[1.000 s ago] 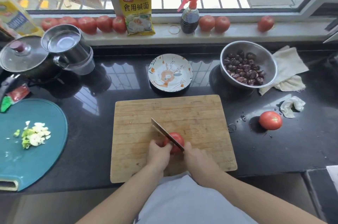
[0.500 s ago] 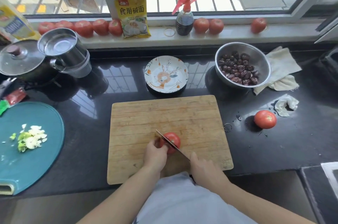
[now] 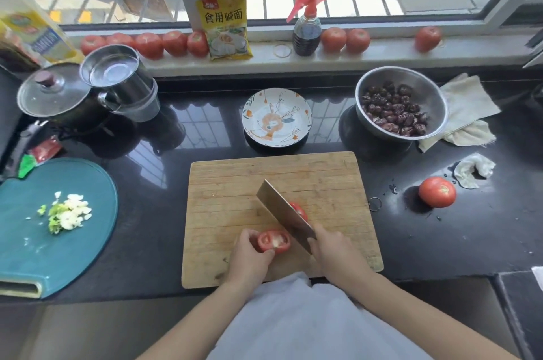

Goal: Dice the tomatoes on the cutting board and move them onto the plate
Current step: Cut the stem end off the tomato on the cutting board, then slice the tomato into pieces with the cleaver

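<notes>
A: What are your fingers doing?

B: Your left hand (image 3: 249, 254) has its fingers curled round a red tomato half (image 3: 273, 240), cut face turned up, pale core showing. It sits on the near middle of the pale wooden cutting board (image 3: 323, 177). Your right hand (image 3: 332, 251) is clenched on the handle of a broad steel cleaver (image 3: 283, 214); the handle itself is hidden inside your fist.

A: And the blade?

B: It slants away to the far left from your right hand, standing between the two pieces. The other red tomato half (image 3: 299, 210) lies just behind the blade, on its right side, mostly hidden by the steel. I cannot tell whether the edge touches the board.

A: Where is the plate?

B: The round white plate with an orange rabbit drawing (image 3: 276, 117) sits on the black counter (image 3: 440, 242) just beyond the board's far edge, with no tomato on it.

A: Anything else close by?

B: A whole red tomato (image 3: 437, 192) rests on the counter to the right of the board, beside a crumpled white rag (image 3: 473, 170). Farther right and back stands a steel bowl of dark dried dates (image 3: 401, 104). On the left lies a teal plastic board (image 3: 35, 242) with chopped pale green scallion (image 3: 66, 213).
</notes>
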`<state>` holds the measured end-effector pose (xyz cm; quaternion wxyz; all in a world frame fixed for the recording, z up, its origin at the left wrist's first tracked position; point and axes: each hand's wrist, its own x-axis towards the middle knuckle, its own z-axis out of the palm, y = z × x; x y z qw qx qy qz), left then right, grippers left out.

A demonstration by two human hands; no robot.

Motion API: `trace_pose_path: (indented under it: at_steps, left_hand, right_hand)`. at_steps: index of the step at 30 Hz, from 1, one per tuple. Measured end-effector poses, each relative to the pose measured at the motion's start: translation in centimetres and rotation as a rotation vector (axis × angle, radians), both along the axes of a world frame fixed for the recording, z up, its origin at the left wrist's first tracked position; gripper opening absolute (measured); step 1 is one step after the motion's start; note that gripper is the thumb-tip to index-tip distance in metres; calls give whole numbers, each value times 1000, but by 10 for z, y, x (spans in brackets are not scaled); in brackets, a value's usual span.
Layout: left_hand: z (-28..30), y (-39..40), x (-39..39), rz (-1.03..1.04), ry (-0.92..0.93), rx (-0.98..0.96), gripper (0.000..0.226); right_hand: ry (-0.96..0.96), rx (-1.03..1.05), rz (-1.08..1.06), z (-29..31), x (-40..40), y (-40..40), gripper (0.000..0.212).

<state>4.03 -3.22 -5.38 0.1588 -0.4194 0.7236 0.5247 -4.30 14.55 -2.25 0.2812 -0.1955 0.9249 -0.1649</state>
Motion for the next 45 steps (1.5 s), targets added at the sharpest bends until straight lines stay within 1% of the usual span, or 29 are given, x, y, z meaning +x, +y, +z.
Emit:
trace_pose_path:
  at_steps: [2,4,7,8,11,14,16,18,29,45]
  left_hand:
    - [-1,-2,4,-56,-7,-27,34]
    - [-3,-3,7,-88,-12,-13,39]
    - [-1,-2,7,-134,-6,16,63]
    - [0,-1,6,-152,-3,5,65]
    - [-4,2,4,-118,38,-20,43]
    - [-3,1,2,-3,91,13,38]
    - [-2,-1,2,-5,94,-17,35]
    - [-1,-3,1,-22,92,-53,31]
    - [-2,-7,2,40,99,6,30]
    - [-2,-10,1,27,98,23,31]
  right_hand:
    - [3,-10,-9,-1,-2,0,15]
    - [-12,-55,-37,0,-2,1,15]
    - [-40,-138,-78,6,-1,5,12]
    - [-51,-168,-96,8,-1,7,13]
    - [-82,-234,-164,13,2,10,20]
    - [-139,-266,-234,13,5,7,26]
    - [-191,-290,-286,9,8,5,28]
    - [-203,-285,-303,4,10,5,28]
    - [-227,-225,-292,-3,13,0,28]
    - [-217,-165,-254,-10,9,-6,27]
